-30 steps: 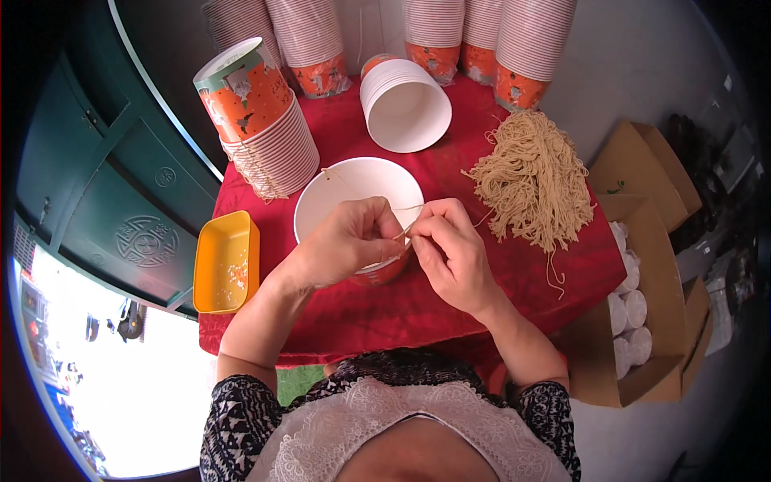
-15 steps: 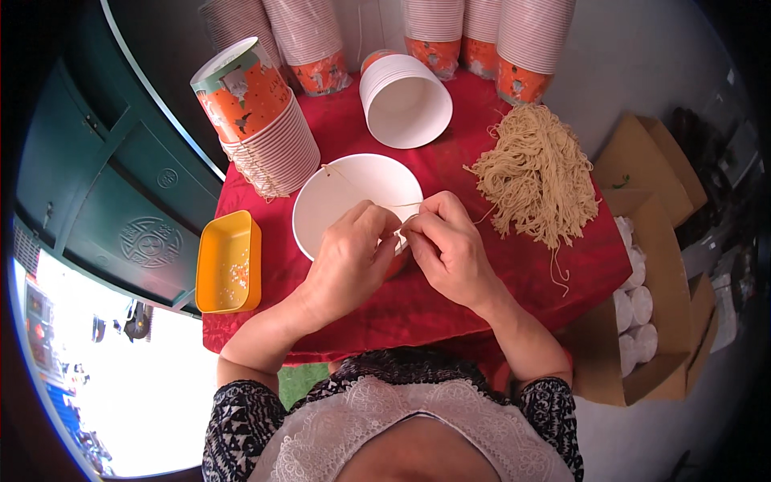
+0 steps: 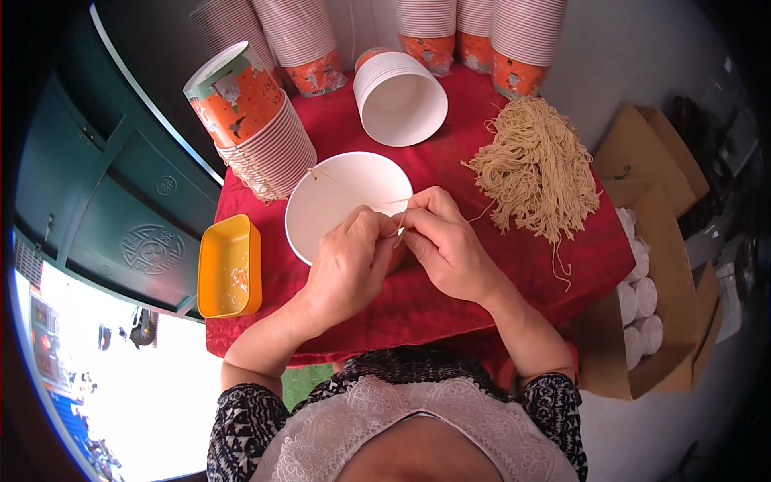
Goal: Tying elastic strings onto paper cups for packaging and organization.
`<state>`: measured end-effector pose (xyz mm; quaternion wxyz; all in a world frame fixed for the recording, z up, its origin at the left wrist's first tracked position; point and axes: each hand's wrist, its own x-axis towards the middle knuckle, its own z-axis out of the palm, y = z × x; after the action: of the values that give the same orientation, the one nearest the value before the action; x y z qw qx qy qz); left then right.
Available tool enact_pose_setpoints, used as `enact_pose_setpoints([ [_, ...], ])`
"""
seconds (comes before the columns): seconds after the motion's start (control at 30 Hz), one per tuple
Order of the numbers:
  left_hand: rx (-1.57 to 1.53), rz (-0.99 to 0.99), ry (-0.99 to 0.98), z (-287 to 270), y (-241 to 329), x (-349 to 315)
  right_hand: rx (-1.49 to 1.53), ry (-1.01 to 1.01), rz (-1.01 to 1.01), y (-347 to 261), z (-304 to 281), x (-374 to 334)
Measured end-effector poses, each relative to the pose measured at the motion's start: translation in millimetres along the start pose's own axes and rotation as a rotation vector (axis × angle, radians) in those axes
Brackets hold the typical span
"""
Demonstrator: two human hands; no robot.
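From where I stand, it all turns on the white bucket [image 3: 325,217] sitting mouth up on the red cloth [image 3: 438,321]; the hands hide its near side, so I can't tell whether it tilts. A thin string [image 3: 393,202] runs from the bucket's far-left rim across its mouth to the fingertips at its near-right edge. The left hand [image 3: 347,261] has thumb and finger pinched on that string, and the right hand [image 3: 450,249] pinches it too, the two tips almost touching.

The likeliest trouble, I'd say, is the string slipping: it's so fine, and held only by the very tips. A hard tug could drag the bucket over, since neither hand seems to be steadying it. A strand also trails from the right hand toward the heap of string [image 3: 538,169], right of the bucket; whether it joins I can't see, but if it's caught there, pulling might bring a tangle along.

Left of the bucket and beyond, a tall stack of buckets [image 3: 261,132] looks to be leaning, and a careless elbow or a jolted cloth might topple it.
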<state>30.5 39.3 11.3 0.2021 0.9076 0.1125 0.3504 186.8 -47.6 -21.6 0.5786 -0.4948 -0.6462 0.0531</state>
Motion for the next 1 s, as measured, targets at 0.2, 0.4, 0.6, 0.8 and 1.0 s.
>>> enact_pose_setpoints([
  [0.2, -0.131, -0.051, -0.056, -6.1, -2.0, 1.0, 0.043, -0.024, 0.025, -4.7, -2.0, 0.6],
  [0.4, -0.3, -0.249, -0.097, -10.1, -4.8, 1.4, -0.205, 0.132, -0.18, -8.9, 7.7, -7.0],
  [0.6, -0.305, -0.284, -0.049, -7.3, -6.9, 2.6, -0.259, 0.116, -0.251, -10.4, 8.7, -12.0],
  [0.8, -0.273, -0.363, -0.054, -7.6, -2.9, 7.8, -0.245, 0.069, -0.285, -10.1, 7.1, -17.4],
  [1.0, -0.065, -0.366, 0.076, -4.8, -20.2, 10.9, -0.182, -0.028, -0.261, -0.2, 13.7, -31.1],
])
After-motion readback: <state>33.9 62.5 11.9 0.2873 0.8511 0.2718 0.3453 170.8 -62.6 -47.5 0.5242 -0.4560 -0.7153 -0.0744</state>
